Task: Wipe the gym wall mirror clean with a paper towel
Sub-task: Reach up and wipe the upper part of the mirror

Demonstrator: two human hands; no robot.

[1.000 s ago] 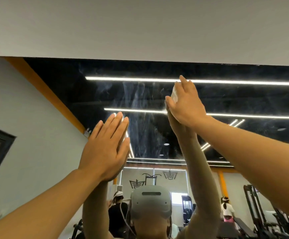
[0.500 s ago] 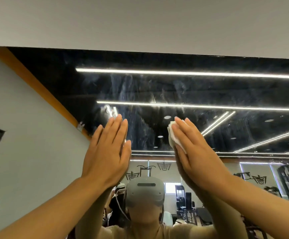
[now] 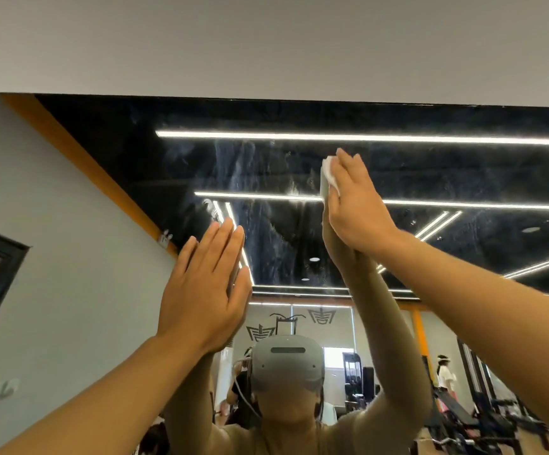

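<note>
One paper towel (image 3: 329, 175) under right fingers (image 3: 348, 169)

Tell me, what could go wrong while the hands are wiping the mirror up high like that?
The bare left hand lies flat on the mirror, so it may leave new fingerprints. The paper towel is only a small wad under the right hand, so the fingers might rub the glass themselves. White streaks show to the left of the towel, and the wiping might just smear them around.

Right hand (image 3: 356, 205), paper towel (image 3: 329, 174) higher now.
</note>
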